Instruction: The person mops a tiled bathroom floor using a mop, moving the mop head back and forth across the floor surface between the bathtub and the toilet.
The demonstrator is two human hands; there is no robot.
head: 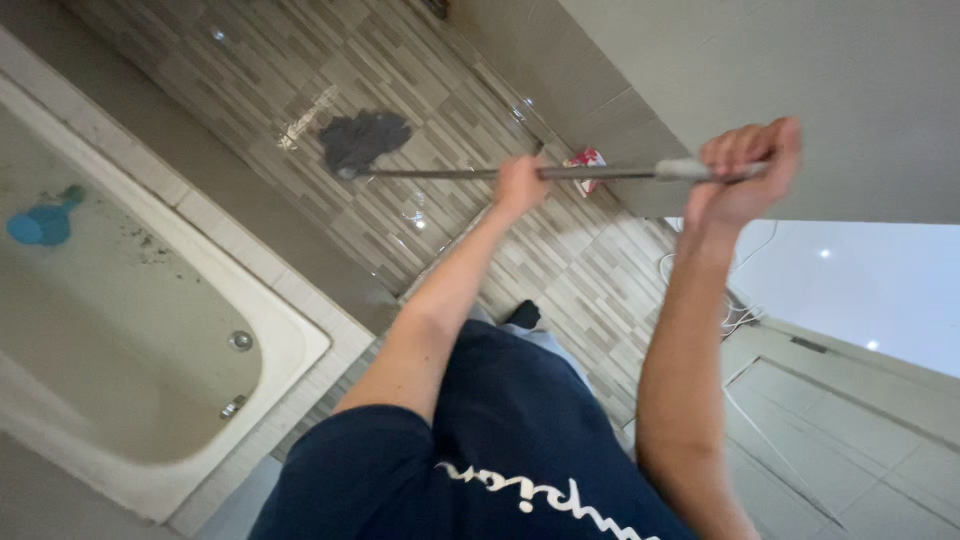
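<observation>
A mop handle (560,172) is gripped in both hands beside the bathtub (290,330).

The left hand (522,185) is closed round mid-handle and the right hand (742,172) round its end; the grey mop head (362,142) is pressed on the tiled floor (560,270) just beyond the bathtub's rim. Wet glints are seen near it, so part of the floor is judged wiped; how much is left cannot be told.

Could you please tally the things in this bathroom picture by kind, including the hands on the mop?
Hands: 2, left hand and right hand, both gripping the handle
Mop: 1
Bathtub: 1
Blue thing in the tub: 1
Red and white packet: 1
Total: 6
</observation>
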